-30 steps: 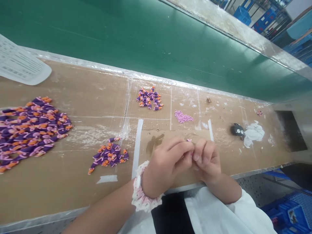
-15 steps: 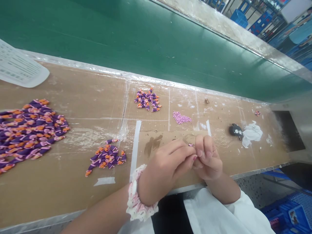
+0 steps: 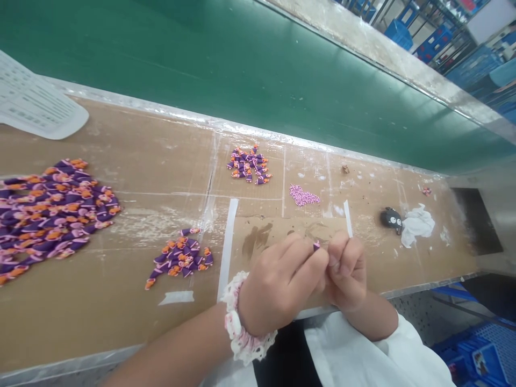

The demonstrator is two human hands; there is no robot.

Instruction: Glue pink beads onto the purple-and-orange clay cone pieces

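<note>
A small purple figurine [image 3: 316,245] with pink trim pokes up from the fingers of my left hand [image 3: 284,282]. Most of it is hidden by those fingers. My right hand [image 3: 347,271] is closed in a pinch right against the left fingertips; what lies between its fingers, if anything, cannot be made out. Beyond the hands lies a patch of tiny pink beads [image 3: 303,195]. Left of it is a group of purple and orange figurines [image 3: 249,164], and a similar pile [image 3: 181,257] lies nearer, left of my left hand.
A large spread of figurines [image 3: 56,212] covers the left of the cardboard-topped table [image 3: 133,312], below a white slotted basket [image 3: 44,110]. To the right lie a black round object with eyes [image 3: 390,217] and a white crumpled tissue [image 3: 418,221]. A green belt surface [image 3: 226,64] runs behind.
More of the purple figurine shows above my left fingers. My left hand has turned slightly and shifted right; the fingertips of both hands stay together. The view has shifted a little.
</note>
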